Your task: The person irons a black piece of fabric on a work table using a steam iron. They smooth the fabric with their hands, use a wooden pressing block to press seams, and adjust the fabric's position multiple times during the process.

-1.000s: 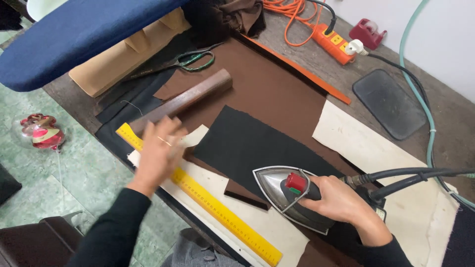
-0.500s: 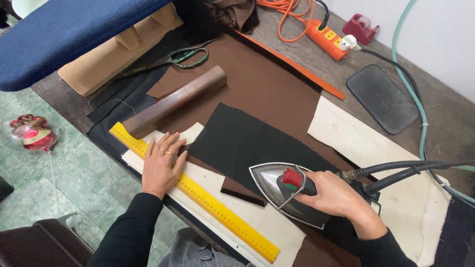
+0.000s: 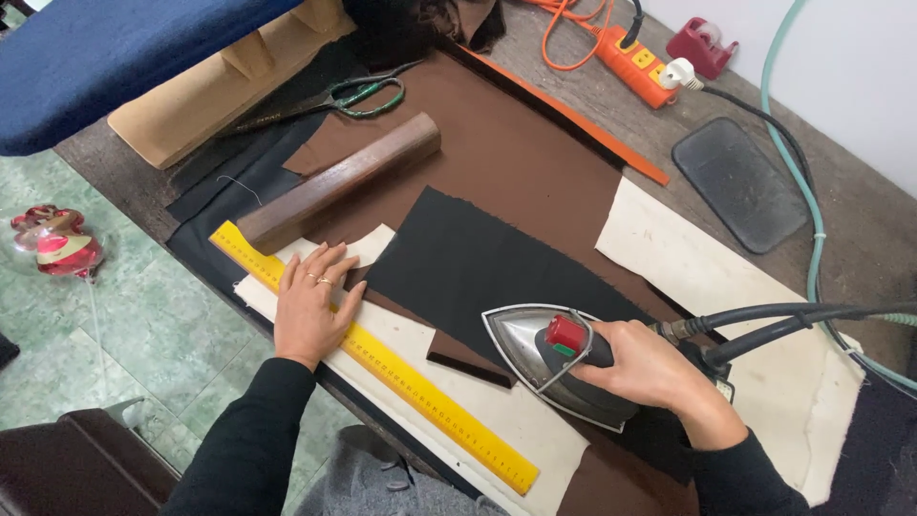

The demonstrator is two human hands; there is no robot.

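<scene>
My right hand point(image 3: 648, 371) grips the handle of a steel iron point(image 3: 528, 344) with a red knob, resting on a black fabric piece point(image 3: 478, 263) at the table's near side. My left hand point(image 3: 312, 304) lies flat, fingers together, on the yellow ruler point(image 3: 411, 387) and the cream cloth point(image 3: 497, 411) beneath it, just left of the black fabric. A small dark brown strip point(image 3: 468, 361) lies between the ruler and the iron's tip.
A wooden block point(image 3: 334, 182) lies beyond my left hand on brown fabric point(image 3: 516, 153). Green-handled scissors point(image 3: 358, 96), an orange power strip point(image 3: 635, 62), a black pad point(image 3: 740, 183), a tape dispenser point(image 3: 702, 43) and a blue padded board point(image 3: 124, 48) lie farther back. Hoses point(image 3: 802, 320) trail right.
My left hand has come down from above the ruler's far end and now rests flat on the ruler. The iron has stayed roughly in place on the black fabric.
</scene>
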